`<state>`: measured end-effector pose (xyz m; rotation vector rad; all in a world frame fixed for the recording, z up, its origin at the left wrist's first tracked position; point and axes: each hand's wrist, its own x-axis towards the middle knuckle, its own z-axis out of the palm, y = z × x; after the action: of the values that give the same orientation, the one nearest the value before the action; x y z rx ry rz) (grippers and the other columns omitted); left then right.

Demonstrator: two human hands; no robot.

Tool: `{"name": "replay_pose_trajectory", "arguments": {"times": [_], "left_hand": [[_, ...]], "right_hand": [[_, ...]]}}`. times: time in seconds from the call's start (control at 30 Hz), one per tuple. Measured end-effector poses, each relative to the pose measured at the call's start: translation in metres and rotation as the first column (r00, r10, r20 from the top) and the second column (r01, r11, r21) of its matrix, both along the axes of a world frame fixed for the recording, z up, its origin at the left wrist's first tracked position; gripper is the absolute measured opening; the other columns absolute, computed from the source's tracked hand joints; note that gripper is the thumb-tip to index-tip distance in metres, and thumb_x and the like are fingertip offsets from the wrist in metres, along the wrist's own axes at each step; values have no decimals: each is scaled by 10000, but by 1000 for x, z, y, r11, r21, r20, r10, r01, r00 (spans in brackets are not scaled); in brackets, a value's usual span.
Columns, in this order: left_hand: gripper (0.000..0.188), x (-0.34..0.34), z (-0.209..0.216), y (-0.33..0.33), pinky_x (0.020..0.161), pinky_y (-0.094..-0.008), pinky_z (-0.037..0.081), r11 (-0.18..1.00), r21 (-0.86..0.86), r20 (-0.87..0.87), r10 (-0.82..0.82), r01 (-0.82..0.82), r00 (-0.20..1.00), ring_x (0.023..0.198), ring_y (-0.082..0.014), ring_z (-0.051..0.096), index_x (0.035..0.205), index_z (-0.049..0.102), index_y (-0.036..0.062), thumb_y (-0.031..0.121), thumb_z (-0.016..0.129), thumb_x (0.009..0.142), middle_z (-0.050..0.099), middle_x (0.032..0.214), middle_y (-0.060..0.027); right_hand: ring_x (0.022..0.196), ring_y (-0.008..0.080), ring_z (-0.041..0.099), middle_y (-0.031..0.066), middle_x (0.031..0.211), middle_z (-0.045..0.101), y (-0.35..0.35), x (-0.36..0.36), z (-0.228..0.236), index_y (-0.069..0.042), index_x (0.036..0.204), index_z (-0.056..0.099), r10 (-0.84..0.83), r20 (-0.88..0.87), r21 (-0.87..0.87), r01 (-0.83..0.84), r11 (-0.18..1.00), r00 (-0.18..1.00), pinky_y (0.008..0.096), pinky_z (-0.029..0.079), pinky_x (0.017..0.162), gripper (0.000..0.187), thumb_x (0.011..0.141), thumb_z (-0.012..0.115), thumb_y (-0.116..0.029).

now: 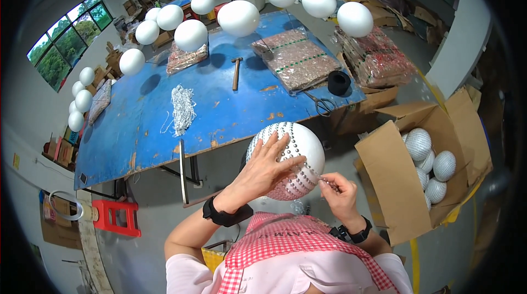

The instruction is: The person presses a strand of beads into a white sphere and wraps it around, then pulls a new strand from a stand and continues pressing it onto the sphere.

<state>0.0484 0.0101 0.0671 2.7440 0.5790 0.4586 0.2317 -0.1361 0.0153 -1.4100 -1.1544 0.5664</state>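
White ball point(311, 141) is positioned between the hands, in front of the apron; curved rows of silver beads are seen on it, with a bare patch on the upper right; what bears its weight from below is hidden. Left hand point(264, 169) is laid over the near left face, fingers spread, nothing enclosed; the ball is presumably steadied this way against turning. At the ball's right edge, a bead strand point(320, 177) is pinched, as far as can be seen, between thumb and finger of the right hand point(341, 195); tension and alignment are probably governed by this grip. Beyond the left hand, a heap of bead strands point(183, 108) is laid on the blue table point(137, 129), likely for easy reach; scissors point(323, 106) are placed ahead of the right hand, perhaps for trimming; to its right, beaded balls point(444, 165) are gathered in an open carton point(392, 184), apparently to stop rolling.
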Motion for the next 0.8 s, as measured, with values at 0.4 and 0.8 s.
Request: {"name": "replay_pose_trajectory", "arguments": {"times": [0.4,0.8], "left_hand": [[502,-3,4,22,1140,-516,266,977,-158,91,-133,146,987,1399,-423,278,1311,587,252,43,615,856,403,1467,-144],[564,2,10,22,1111,-515,329,981,-157,43,-112,118,993,1381,-432,301,1300,576,226,-40,601,803,436,1441,-138]], "right_hand": [[547,265,580,60,657,592,16,-1,5,-81,1073,712,-165,618,211,39,977,769,343,452,507,303,776,694,-25],[605,41,576,20,668,635,18,-1,7,44,938,625,188,-305,-139,-239,961,934,201,439,520,95,895,627,-41]]}}
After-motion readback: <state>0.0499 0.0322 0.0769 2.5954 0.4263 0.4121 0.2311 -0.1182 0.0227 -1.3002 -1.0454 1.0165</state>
